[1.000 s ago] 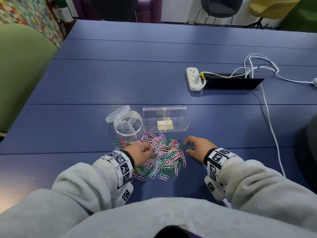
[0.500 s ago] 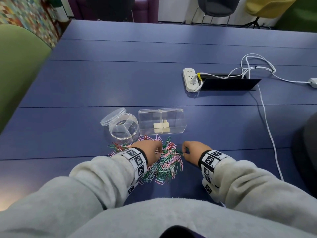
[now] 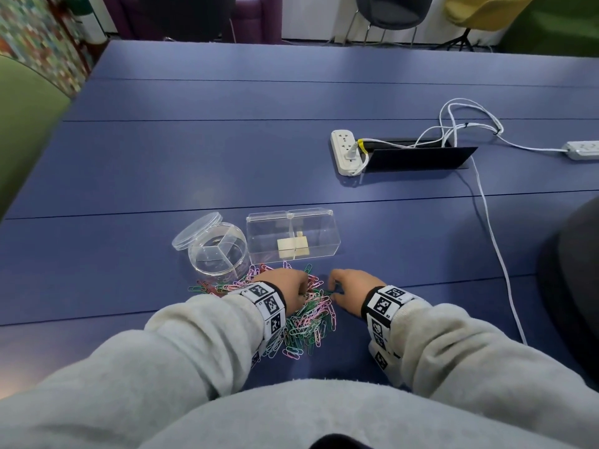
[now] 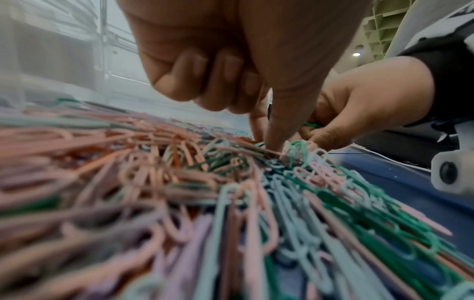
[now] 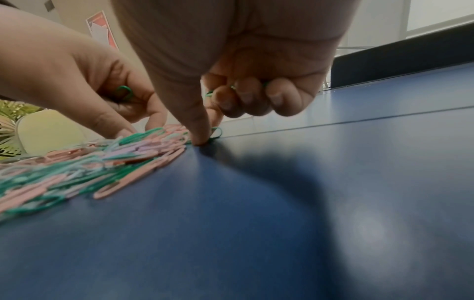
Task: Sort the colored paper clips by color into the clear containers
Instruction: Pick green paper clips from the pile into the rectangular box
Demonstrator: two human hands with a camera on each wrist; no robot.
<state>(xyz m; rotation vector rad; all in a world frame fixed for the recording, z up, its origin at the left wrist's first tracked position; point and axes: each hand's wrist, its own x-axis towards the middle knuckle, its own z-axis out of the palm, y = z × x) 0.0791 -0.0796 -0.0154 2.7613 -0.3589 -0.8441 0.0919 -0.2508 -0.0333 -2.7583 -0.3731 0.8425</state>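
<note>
Two hands are working at one heap of colored paper clips (image 3: 308, 319) lying on the blue table (image 3: 227, 150); the clips are too many and too tangled to count, in pink, lilac, pale blue, red and two greens. The left hand (image 3: 285, 288) is resting over the far part of the heap with its thumb tip pressing down into the clips, three fingers (image 4: 205, 81) curling into the palm, and one green clip (image 5: 124, 93) showing inside that curl. The right hand (image 3: 351, 288) is sitting at the heap's right edge, just beside the left hand, thumb tip on the table and touching a green clip (image 5: 216, 133); its three curled fingers (image 5: 256, 99) are holding green clips, whose number I cannot tell. Just beyond the left hand two clear containers are standing side by side: one round divided tub (image 3: 218, 254) with its lid (image 3: 197, 235) leaning against its far left rim, and one rectangular box (image 3: 291, 236), showing no clips inside. Well beyond the right hand, one white power strip (image 3: 345, 152) is lying beside one black cable hatch (image 3: 418, 157), and a second strip (image 3: 581, 150) is lying at the table's right edge.
</note>
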